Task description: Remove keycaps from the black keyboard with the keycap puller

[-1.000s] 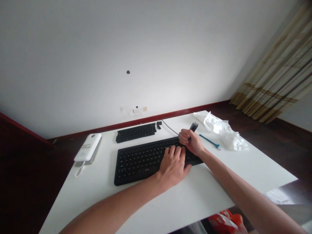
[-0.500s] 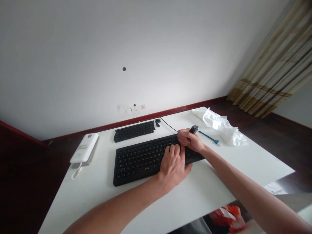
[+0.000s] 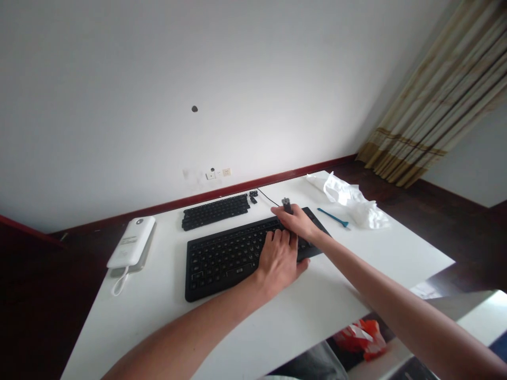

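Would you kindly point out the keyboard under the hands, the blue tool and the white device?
Keyboard [image 3: 227, 257]: head view, on its key area.
Blue tool [image 3: 332, 217]: head view, middle of its shaft.
White device [image 3: 132, 241]: head view, middle of its upper face.

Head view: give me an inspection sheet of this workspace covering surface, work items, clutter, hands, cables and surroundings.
Surface: white table.
Work items: black keyboard lying flat; what look like loose black keycaps grouped behind it.
Clutter: white device at left; blue tool and crumpled white plastic at right.
Hands: left hand on the keyboard, its grip unclear; right hand gripping a dark tool.
Cables: thin black cable behind the keyboard; white loop on the device.
Surroundings: pale wall with sockets; curtain at right; red-and-white bag below the near edge.
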Motion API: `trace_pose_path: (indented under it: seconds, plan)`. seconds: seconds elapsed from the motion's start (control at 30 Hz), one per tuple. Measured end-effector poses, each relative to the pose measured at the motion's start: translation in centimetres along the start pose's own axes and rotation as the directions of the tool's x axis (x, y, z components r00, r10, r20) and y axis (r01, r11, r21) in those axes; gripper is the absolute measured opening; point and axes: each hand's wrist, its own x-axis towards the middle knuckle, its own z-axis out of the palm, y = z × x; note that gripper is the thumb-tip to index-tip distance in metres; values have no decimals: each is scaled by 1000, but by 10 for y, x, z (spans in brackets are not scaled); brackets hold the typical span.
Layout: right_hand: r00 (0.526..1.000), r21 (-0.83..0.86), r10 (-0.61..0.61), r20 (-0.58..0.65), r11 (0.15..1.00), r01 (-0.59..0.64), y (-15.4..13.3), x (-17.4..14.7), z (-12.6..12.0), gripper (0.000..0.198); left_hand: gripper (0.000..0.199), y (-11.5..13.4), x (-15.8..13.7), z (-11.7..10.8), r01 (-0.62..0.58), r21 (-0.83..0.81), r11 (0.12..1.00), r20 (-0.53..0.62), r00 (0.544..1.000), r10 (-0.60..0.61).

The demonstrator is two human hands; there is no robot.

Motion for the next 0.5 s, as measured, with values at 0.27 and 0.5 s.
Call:
trace_pose_path:
  seconds: [0.27, 0.5]
  plan:
    - [999, -19, 9, -36, 1000, -10, 1, 6, -3, 53, 71, -5, 0, -2, -12, -13, 1000, -23, 1000, 12]
    - [992, 346, 16, 122, 937, -57, 6, -3, -20, 52, 75, -6, 0, -4, -24, -32, 999, -16, 1000, 24]
